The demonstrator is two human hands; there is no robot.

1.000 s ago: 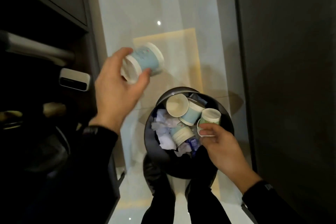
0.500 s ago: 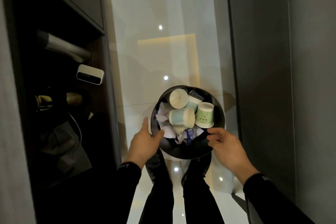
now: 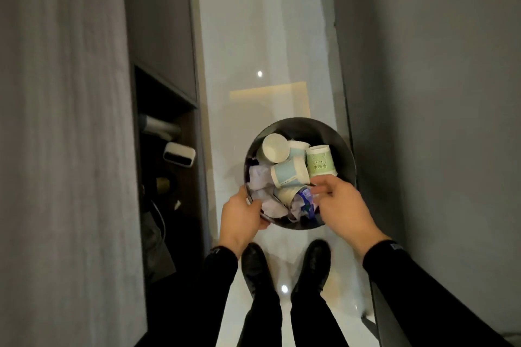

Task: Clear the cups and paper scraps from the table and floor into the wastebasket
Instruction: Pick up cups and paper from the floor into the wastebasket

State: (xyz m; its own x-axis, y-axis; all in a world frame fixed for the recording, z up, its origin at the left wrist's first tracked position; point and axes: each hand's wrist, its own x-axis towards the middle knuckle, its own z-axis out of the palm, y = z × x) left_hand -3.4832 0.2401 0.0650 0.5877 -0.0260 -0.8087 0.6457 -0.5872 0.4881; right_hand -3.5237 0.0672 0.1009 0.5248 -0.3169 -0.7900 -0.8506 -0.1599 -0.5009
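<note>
The round dark wastebasket point(image 3: 342, 146) stands on the glossy white floor point(image 3: 253, 36), just ahead of two black shoes point(image 3: 255, 267). Inside lie four paper cups: one white point(image 3: 275, 148), two pale blue point(image 3: 287, 172), one green point(image 3: 321, 160), heaped over crumpled white paper scraps point(image 3: 260, 177). The left hand point(image 3: 242, 220) holds the near-left rim in its grip. The right hand point(image 3: 345, 210) hovers over the near-right rim, fingers point(image 3: 321, 187) narrowly pinched; whether they hold anything cannot be told.
</note>
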